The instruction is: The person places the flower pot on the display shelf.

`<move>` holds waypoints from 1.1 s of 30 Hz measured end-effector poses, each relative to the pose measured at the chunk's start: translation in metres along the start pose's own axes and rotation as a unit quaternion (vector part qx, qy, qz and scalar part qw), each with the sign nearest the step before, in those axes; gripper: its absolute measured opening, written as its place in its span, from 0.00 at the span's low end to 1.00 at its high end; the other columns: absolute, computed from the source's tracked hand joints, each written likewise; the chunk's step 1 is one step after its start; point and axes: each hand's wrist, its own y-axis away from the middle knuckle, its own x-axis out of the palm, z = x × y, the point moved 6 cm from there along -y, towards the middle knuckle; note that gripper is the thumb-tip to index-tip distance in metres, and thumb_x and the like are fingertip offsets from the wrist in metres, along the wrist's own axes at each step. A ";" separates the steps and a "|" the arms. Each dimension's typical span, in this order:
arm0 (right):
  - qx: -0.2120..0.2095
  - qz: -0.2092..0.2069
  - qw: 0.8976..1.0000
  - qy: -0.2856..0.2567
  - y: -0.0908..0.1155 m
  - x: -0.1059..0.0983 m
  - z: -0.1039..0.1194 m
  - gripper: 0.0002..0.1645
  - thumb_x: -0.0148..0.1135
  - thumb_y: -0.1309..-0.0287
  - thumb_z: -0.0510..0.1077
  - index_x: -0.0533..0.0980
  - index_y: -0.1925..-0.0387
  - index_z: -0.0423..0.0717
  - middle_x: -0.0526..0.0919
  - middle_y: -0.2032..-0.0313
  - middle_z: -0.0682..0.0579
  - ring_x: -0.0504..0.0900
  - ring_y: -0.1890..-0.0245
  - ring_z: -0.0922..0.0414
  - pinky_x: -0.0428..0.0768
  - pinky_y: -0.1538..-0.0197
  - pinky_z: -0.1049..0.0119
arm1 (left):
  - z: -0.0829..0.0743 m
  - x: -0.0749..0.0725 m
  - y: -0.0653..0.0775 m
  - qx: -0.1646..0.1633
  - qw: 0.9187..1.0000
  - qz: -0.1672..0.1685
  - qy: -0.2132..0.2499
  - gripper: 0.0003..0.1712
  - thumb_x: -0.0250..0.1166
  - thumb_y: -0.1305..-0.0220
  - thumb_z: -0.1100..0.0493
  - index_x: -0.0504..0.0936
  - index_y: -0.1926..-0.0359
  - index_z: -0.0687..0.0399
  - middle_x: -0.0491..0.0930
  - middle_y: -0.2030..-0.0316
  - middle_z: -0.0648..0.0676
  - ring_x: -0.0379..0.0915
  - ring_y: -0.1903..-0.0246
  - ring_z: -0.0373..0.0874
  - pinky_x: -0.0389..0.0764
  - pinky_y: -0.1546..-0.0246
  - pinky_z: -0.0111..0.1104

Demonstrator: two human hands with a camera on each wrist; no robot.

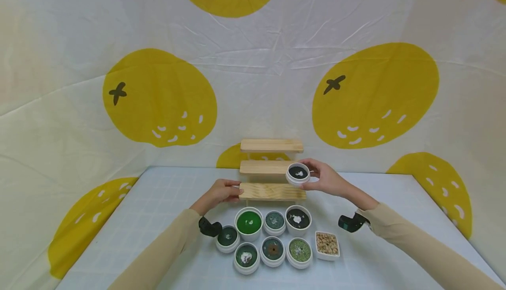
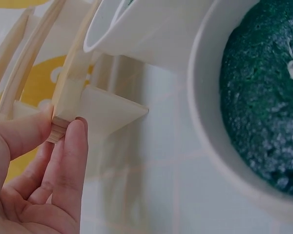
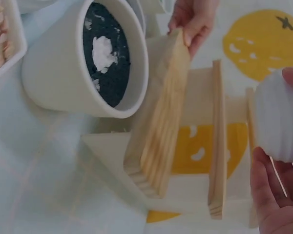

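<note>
My right hand grips a small white bowl by its right side, fingers and thumb around it. Inside the bowl is a dark filling with a white blob. It is held up at the right side of a three-tier wooden shelf stand, overlapping the middle and lowest boards in the head view. With thumb and fingers, my left hand pinches the left end of the lowest board. The right wrist view shows the held bowl's ribbed white outside between thumb and fingers.
In front of the stand several white bowls with green or dark fillings sit close together, among them a bright green one and a dark one. A square white dish of nuts is at their right. Behind hangs a fruit-patterned cloth.
</note>
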 end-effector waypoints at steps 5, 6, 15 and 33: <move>0.001 -0.006 1.000 -0.012 -0.014 0.003 0.006 0.38 0.72 0.51 0.40 0.67 0.39 0.38 0.76 0.44 0.41 0.77 0.46 0.47 0.75 0.37 0.48 | 0.001 0.000 0.000 0.002 1.000 -0.003 -0.006 0.27 0.68 0.41 0.62 0.75 0.40 0.64 0.84 0.60 0.61 0.78 0.78 0.37 0.86 0.68 0.30; 0.003 -0.007 1.000 -0.015 -0.017 0.004 0.007 0.38 0.72 0.51 0.40 0.67 0.38 0.39 0.76 0.43 0.41 0.77 0.46 0.47 0.75 0.36 0.48 | 0.000 0.000 0.001 0.001 1.000 -0.003 -0.006 0.27 0.68 0.41 0.62 0.75 0.40 0.64 0.84 0.60 0.61 0.78 0.77 0.37 0.86 0.68 0.30; 0.015 -0.012 0.999 -0.036 -0.043 0.005 0.017 0.37 0.71 0.51 0.40 0.68 0.39 0.38 0.76 0.44 0.40 0.77 0.49 0.49 0.77 0.38 0.52 | -0.003 -0.001 0.006 0.000 1.000 0.011 0.004 0.27 0.67 0.40 0.62 0.75 0.40 0.65 0.84 0.60 0.61 0.78 0.77 0.37 0.86 0.67 0.30; 0.023 -0.037 0.996 -0.081 -0.092 0.018 0.031 0.38 0.71 0.53 0.35 0.68 0.39 0.36 0.77 0.48 0.38 0.79 0.55 0.53 0.79 0.49 0.71 | -0.001 -0.001 0.000 0.004 1.000 0.018 0.005 0.27 0.67 0.40 0.61 0.75 0.40 0.64 0.83 0.58 0.61 0.78 0.76 0.37 0.87 0.66 0.30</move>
